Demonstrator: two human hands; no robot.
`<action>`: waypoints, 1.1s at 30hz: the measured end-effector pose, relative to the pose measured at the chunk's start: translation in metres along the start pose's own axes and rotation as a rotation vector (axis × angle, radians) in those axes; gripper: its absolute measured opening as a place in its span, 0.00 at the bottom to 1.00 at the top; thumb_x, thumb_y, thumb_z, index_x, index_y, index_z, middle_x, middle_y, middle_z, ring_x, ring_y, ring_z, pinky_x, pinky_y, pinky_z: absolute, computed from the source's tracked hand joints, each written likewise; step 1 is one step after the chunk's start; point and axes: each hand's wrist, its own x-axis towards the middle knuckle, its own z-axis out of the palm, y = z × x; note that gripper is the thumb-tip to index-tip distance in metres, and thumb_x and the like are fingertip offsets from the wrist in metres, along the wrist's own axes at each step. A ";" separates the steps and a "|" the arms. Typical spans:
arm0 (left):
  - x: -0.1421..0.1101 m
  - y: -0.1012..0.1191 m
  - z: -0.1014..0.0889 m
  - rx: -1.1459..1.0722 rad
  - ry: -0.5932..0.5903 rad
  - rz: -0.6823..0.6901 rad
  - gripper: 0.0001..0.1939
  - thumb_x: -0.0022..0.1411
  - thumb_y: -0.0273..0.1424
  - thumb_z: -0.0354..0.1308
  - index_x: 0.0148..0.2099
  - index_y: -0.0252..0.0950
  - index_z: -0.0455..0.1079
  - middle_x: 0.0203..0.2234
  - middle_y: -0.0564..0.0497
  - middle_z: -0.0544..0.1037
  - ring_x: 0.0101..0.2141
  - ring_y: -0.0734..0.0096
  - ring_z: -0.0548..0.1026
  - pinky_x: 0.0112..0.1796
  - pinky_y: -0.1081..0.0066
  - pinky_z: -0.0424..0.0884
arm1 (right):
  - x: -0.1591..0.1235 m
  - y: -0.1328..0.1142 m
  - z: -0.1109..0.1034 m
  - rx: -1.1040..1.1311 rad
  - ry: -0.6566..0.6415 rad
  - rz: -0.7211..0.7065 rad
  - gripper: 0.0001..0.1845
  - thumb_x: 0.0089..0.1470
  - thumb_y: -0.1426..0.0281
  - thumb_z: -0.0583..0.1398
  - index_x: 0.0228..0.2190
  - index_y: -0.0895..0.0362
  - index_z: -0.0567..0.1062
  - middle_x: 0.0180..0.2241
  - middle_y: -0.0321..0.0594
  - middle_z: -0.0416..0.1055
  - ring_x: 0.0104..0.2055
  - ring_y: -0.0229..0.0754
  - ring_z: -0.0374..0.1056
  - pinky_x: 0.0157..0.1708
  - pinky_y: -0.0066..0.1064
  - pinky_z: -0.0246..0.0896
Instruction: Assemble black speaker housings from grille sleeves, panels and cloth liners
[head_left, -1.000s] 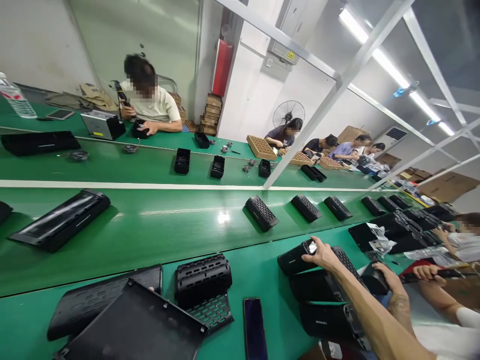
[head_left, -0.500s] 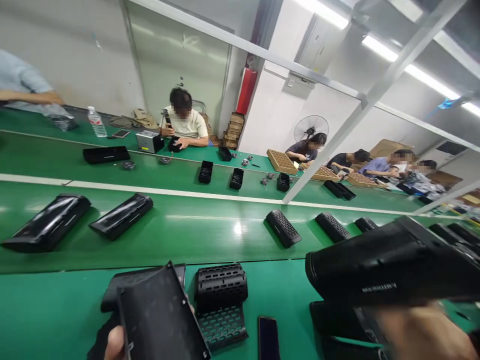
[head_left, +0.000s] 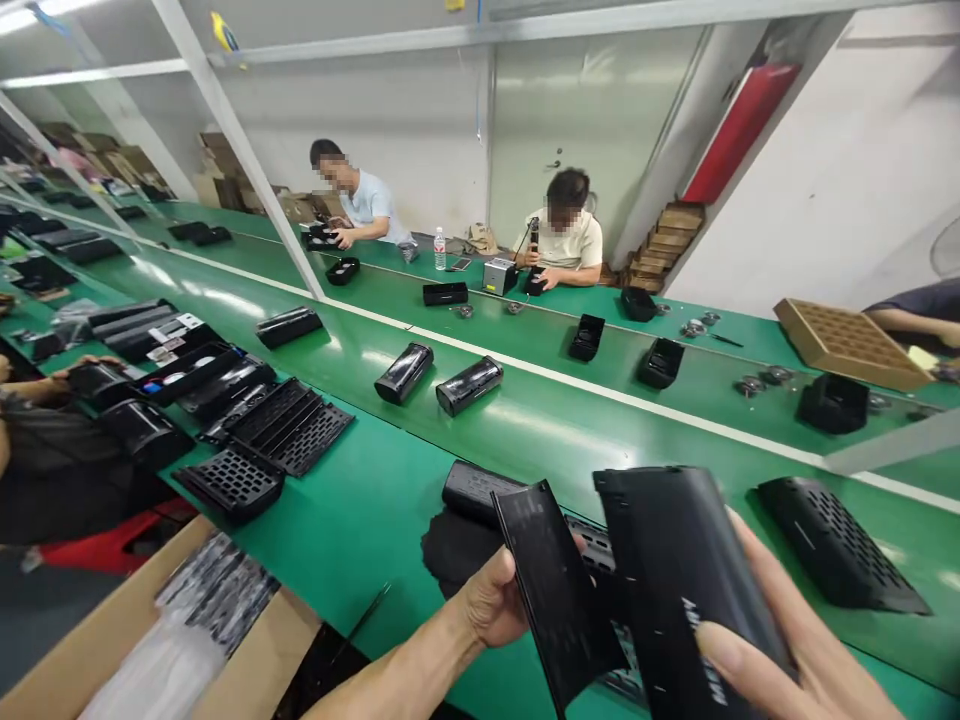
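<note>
My left hand (head_left: pixel 496 598) grips a thin black plastic panel (head_left: pixel 559 600) by its left edge, its hollow face towards me. In my right hand (head_left: pixel 780 630) is a larger black plastic housing (head_left: pixel 667 560) with a rounded side and white lettering, my thumb pressed on its face. The two parts are close together in front of me; whether they touch I cannot tell. Behind them, partly hidden, lie a black perforated cover (head_left: pixel 589 540), another black housing (head_left: pixel 472 485) and a black cloth (head_left: pixel 450 550) on the green bench.
On the green conveyor (head_left: pixel 360 440) stand several black housings, among them a perforated one (head_left: pixel 840 540) at right. Perforated covers (head_left: pixel 232 480) lie to the left beside a co-worker's arm. An open cardboard box (head_left: pixel 270 650) is at lower left. Two people sit across the line.
The view has swung left. The housing in my right hand has come from the far right to beside the panel in my left hand, and its lettering is now turned steeply.
</note>
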 end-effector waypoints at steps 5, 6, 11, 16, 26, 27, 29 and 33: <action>0.009 0.000 0.021 0.025 -0.035 0.113 0.49 0.50 0.55 0.75 0.66 0.32 0.71 0.62 0.33 0.76 0.64 0.36 0.71 0.64 0.48 0.65 | 0.019 -0.066 0.036 -0.167 -0.171 0.024 0.63 0.37 0.44 0.73 0.72 0.38 0.60 0.62 0.45 0.74 0.54 0.72 0.76 0.47 0.55 0.73; 0.010 0.002 0.025 0.031 -0.048 0.124 0.49 0.49 0.55 0.75 0.66 0.32 0.71 0.61 0.33 0.76 0.64 0.35 0.70 0.64 0.48 0.64 | 0.022 -0.072 0.043 -0.188 -0.169 0.009 0.64 0.36 0.44 0.74 0.72 0.38 0.61 0.61 0.46 0.74 0.54 0.73 0.76 0.49 0.57 0.72; 0.012 0.008 0.031 0.036 -0.085 0.151 0.49 0.48 0.53 0.76 0.66 0.32 0.72 0.62 0.33 0.76 0.65 0.35 0.70 0.64 0.48 0.65 | 0.027 -0.069 0.059 -0.292 -0.192 -0.062 0.62 0.37 0.46 0.74 0.71 0.38 0.61 0.60 0.48 0.75 0.51 0.72 0.77 0.47 0.57 0.72; 0.013 0.004 0.024 0.009 -0.105 0.152 0.50 0.49 0.51 0.76 0.68 0.30 0.68 0.60 0.32 0.77 0.62 0.39 0.73 0.60 0.54 0.69 | 0.029 -0.055 0.056 -0.408 -0.245 -0.121 0.61 0.44 0.47 0.72 0.74 0.39 0.55 0.58 0.50 0.77 0.46 0.66 0.80 0.38 0.49 0.76; 0.011 0.000 0.016 0.021 -0.046 0.131 0.47 0.48 0.51 0.78 0.64 0.32 0.72 0.54 0.34 0.80 0.53 0.47 0.81 0.47 0.63 0.77 | 0.013 -0.075 0.058 -0.567 -0.296 -0.102 0.56 0.59 0.41 0.58 0.76 0.48 0.42 0.64 0.53 0.70 0.56 0.63 0.77 0.52 0.52 0.74; 0.011 0.000 0.016 0.033 -0.037 0.125 0.47 0.48 0.52 0.78 0.63 0.32 0.72 0.53 0.35 0.81 0.52 0.47 0.81 0.47 0.63 0.77 | 0.012 -0.076 0.058 -0.564 -0.294 -0.092 0.56 0.59 0.40 0.57 0.76 0.48 0.42 0.64 0.53 0.70 0.56 0.63 0.77 0.52 0.52 0.74; 0.011 0.003 0.018 0.059 -0.029 0.121 0.48 0.47 0.54 0.77 0.64 0.33 0.72 0.53 0.35 0.81 0.53 0.47 0.81 0.47 0.63 0.77 | 0.012 -0.077 0.057 -0.565 -0.300 -0.078 0.57 0.59 0.39 0.57 0.76 0.48 0.41 0.64 0.52 0.71 0.54 0.63 0.78 0.51 0.52 0.74; 0.016 0.009 0.025 0.076 -0.048 0.131 0.52 0.44 0.54 0.78 0.65 0.33 0.71 0.54 0.34 0.80 0.54 0.45 0.80 0.48 0.62 0.77 | 0.014 -0.076 0.049 -0.593 -0.265 -0.118 0.58 0.57 0.40 0.59 0.76 0.48 0.41 0.62 0.51 0.73 0.53 0.63 0.79 0.48 0.50 0.76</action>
